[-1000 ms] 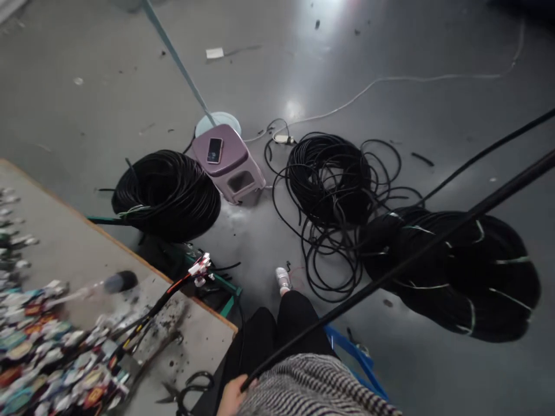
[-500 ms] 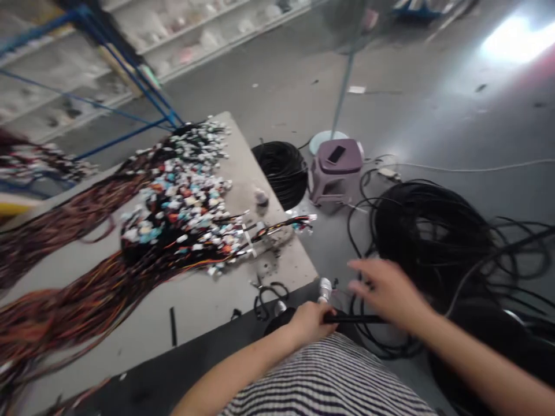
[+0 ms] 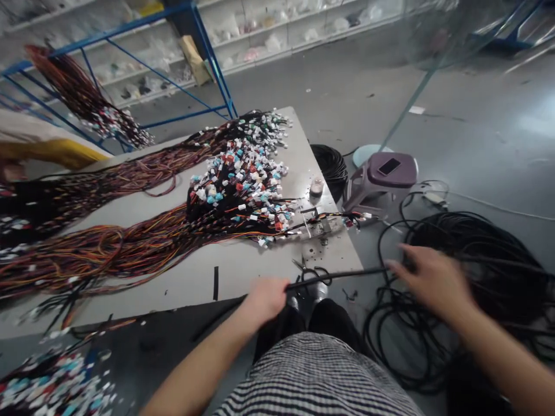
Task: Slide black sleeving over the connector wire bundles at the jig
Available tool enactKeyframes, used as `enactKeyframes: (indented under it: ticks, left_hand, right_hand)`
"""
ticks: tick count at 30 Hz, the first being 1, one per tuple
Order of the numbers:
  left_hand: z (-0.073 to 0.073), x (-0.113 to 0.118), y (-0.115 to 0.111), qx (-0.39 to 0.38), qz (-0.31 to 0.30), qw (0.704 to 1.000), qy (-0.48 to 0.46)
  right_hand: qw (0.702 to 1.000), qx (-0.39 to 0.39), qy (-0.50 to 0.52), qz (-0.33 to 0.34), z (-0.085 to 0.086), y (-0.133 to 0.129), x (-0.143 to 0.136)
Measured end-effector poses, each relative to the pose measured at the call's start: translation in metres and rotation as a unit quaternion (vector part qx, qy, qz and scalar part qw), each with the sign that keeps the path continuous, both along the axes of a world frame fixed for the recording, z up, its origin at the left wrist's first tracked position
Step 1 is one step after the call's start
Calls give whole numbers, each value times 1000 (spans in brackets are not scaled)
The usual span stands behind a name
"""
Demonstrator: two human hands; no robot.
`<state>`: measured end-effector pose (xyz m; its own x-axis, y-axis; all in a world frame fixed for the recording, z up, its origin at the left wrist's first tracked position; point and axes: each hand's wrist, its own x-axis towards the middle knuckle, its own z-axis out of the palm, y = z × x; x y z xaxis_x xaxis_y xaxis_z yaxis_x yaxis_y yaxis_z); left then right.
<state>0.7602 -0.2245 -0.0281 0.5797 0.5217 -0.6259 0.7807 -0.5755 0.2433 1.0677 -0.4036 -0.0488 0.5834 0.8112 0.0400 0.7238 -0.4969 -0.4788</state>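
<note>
A black tube point(image 3: 338, 276) stretches between my two hands in front of my body. My left hand point(image 3: 267, 296) is closed round its left end, near the table's front edge. At the right, my right hand point(image 3: 433, 277) is on the tube with thumb and fingers bent round it, somewhat blurred. Black-handled scissors point(image 3: 314, 274) lie beneath the tube at the table corner. Wire bundles with white, blue and red connectors point(image 3: 243, 185) cover much of the table point(image 3: 247, 263). Coils of black tubing point(image 3: 477, 242) lie on the floor beyond my right hand.
A purple stool point(image 3: 392, 169) with a phone point(image 3: 389, 167) on it stands past the table's right edge. A small jar point(image 3: 316, 188) is near that edge. Blue racks point(image 3: 217, 69) stand behind, and a person's yellow sleeve point(image 3: 78, 153) shows at the left.
My left hand has moved left with the tube, and a longer stretch now runs between my hands. My right hand, fingers apart before, is now bent at the tube. The view has shifted left.
</note>
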Motion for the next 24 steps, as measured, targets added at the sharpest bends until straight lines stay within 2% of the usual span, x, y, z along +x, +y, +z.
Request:
enactKeyframes:
  ticks: [2,4,5,7,9,11,14,16,20,24]
  left_hand:
    - [-6,35,-12,-21,-27,999,-36]
    - [-15,52,-14,-41,-2,995,-86]
    - [-20,52,-10,-67,17,992,-104]
    - [-31,43,4,-157,57,977,-137]
    - [-39,35,16,-254,97,946,-173]
    - [-42,38,21,-304,116,923,-205]
    - [-42,60,19,-323,100,913,-227]
    - [-41,71,18,-343,113,906,-220]
    - [-41,72,24,-367,185,890,-195]
    - [-52,79,24,-347,183,884,-256]
  right_hand:
    - [985,-6,110,136,-8,36,-68]
    - [960,-62,183,203,-17,54,-101]
    - [951,-86,207,215,-20,56,-101]
    - [943,-107,233,212,-25,54,-80]
    - [943,-100,241,208,-29,53,-52]
    - [935,-88,256,231,-32,59,-37]
    - [893,-64,323,306,-35,74,-37]
    - [870,-54,353,338,-38,80,-35]
    - [879,-57,304,363,-49,85,-20]
    - [885,-26,214,413,-55,96,-25]
